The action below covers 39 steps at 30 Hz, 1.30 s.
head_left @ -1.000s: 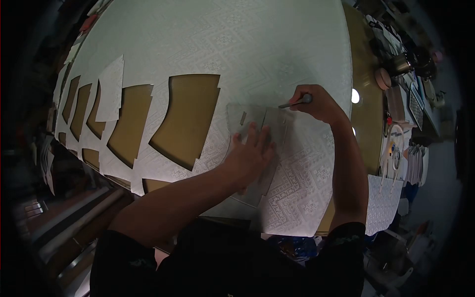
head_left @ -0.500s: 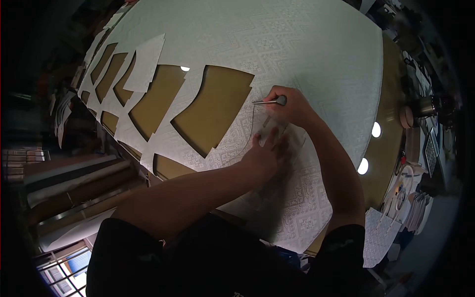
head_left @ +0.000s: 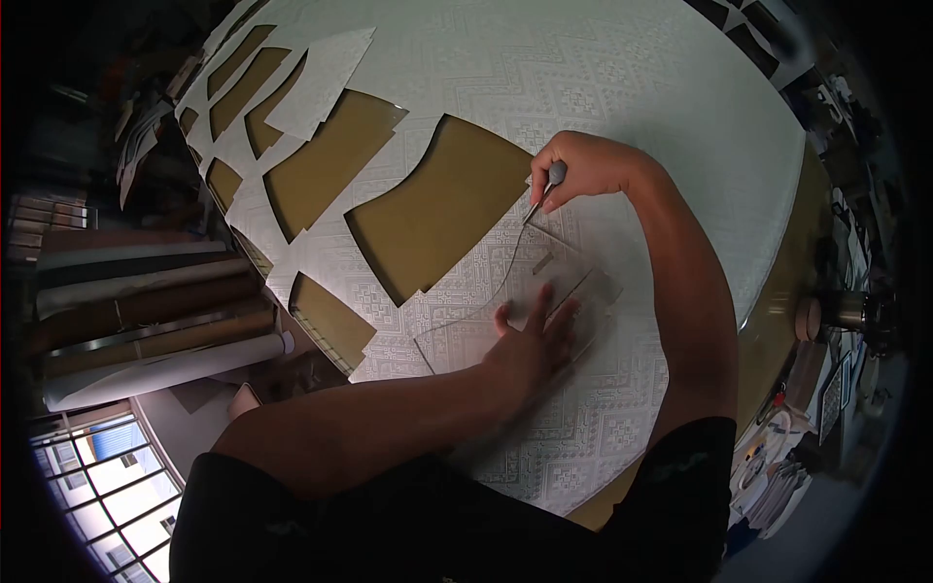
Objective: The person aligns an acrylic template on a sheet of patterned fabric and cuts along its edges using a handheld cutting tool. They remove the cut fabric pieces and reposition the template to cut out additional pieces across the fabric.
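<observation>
A white sheet (head_left: 612, 389) with an embossed geometric pattern covers the table. On it lies a clear template (head_left: 601, 284) with a curved edge and slots. My left hand (head_left: 533, 345) lies flat over the template, fingers spread, pressing it down. Above it, my right hand (head_left: 588, 165) grips a slim metal awl-like tool (head_left: 555, 176) with a rounded grey end. The tool's tip touches the sheet at the template's upper corner. To the left, a curved cut-out (head_left: 447, 209) in the sheet bares the brown tabletop.
More cut-outs (head_left: 330, 155) run along the sheet's left side, with a loose white piece (head_left: 326, 78) lying over some. Rolls of material (head_left: 165, 360) are stacked at the left. A dark cylindrical container (head_left: 844, 309) and papers stand along the right edge.
My right hand has tipped the tool more upright, its point at the template's upper corner. My left hand stays on the template. The view has shifted and turned.
</observation>
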### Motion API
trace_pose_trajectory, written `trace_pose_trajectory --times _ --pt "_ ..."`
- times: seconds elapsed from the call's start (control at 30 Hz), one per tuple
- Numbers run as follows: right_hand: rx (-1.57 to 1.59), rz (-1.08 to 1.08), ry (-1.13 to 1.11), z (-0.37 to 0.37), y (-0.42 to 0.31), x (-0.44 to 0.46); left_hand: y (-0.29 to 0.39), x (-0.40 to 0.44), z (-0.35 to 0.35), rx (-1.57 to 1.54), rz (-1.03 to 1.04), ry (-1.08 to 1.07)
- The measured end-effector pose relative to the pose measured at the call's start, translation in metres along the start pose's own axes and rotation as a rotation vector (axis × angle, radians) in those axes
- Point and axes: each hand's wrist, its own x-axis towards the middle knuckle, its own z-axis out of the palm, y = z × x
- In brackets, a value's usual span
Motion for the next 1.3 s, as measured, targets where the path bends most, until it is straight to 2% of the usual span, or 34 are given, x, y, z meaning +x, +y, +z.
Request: trace_pose_trajectory --times 0.07,0.27,0.4,0.43,0.5,0.57,0.6,0.63,0.67,0.7,0.73,0.77,0.8,0.83,0.9,0.93,0.97,1.0,1.07,1.1,1.13,1.2,1.3 --pt "-0.125 0.034 -0.146 -0.007 -0.008 0.016 0.0 -0.005 0.0 0.042 0.007 0.035" --pt "-0.082 -0.028 -0.424 0.0 -0.014 0.044 0.002 -0.003 0.013 0.114 0.016 0.135" --pt "-0.038 -0.081 -0.512 0.037 -0.014 0.042 0.003 -0.003 0.01 0.1 -0.002 0.121" --pt "-0.009 -0.119 -0.475 0.047 -0.016 0.037 0.004 -0.003 0.009 0.093 -0.009 0.123" --pt "0.016 -0.155 -0.442 0.067 -0.017 0.026 0.006 -0.004 0.006 -0.123 -0.032 0.152" --pt "0.193 -0.185 -0.29 0.088 -0.017 0.014 0.003 -0.01 -0.011 -0.193 -0.017 0.107" --pt "0.188 -0.186 -0.291 0.099 -0.022 0.007 0.003 -0.014 -0.016 -0.258 0.001 0.054" --pt "0.284 -0.079 -0.243 0.111 -0.028 -0.001 0.003 -0.012 -0.006 -0.255 0.0 0.058" --pt "0.378 0.028 -0.193 0.122 -0.034 -0.007 0.001 -0.005 0.012 -0.453 -0.005 0.057" --pt "0.37 0.023 -0.186 0.141 -0.036 -0.004 -0.001 0.005 0.029 -0.647 -0.009 0.058" --pt "0.302 -0.186 -0.049 0.168 -0.036 0.003 0.001 0.014 0.046 -0.639 -0.004 0.06" --pt "0.228 -0.393 0.09 0.185 -0.042 0.01 0.007 0.024 0.062 -0.351 -0.073 0.267" --pt "0.221 -0.389 0.103 0.191 -0.059 0.015 0.011 0.029 0.072 -0.061 -0.134 0.47" --pt "0.11 -0.389 0.048 0.193 -0.078 0.021 0.01 0.026 0.074 -0.053 -0.118 0.474" --pt "-0.008 -0.371 0.016 0.184 -0.1 0.01 -0.003 0.02 0.075 -0.298 -0.045 0.579" --pt "0.077 -0.404 0.175 0.172 -0.108 -0.002 -0.008 0.013 0.057 -0.289 -0.019 0.589" --pt "0.161 -0.434 0.333 0.164 -0.114 -0.016 -0.01 0.006 0.039 -0.196 -0.009 0.473" --pt "0.145 -0.414 0.352 0.158 -0.114 -0.032 -0.01 -0.002 0.016 -0.103 0.005 0.359" --pt "0.165 -0.453 0.852 0.149 -0.105 -0.076 -0.005 -0.02 -0.022 0.088 0.042 0.129" --pt "0.309 -0.328 0.968 0.155 -0.098 -0.101 -0.004 -0.026 -0.03 0.192 0.059 0.019" --pt "0.456 -0.208 1.081 0.17 -0.088 -0.127 -0.009 -0.028 -0.025 0.204 0.09 0.029" --pt "0.521 -0.204 1.256 0.209 -0.06 -0.167 -0.028 -0.031 -0.009 0.16 0.175 0.178" --pt "0.747 -0.019 1.484 0.286 -0.046 -0.215 -0.057 -0.061 -0.012 0.135 0.216 0.176"
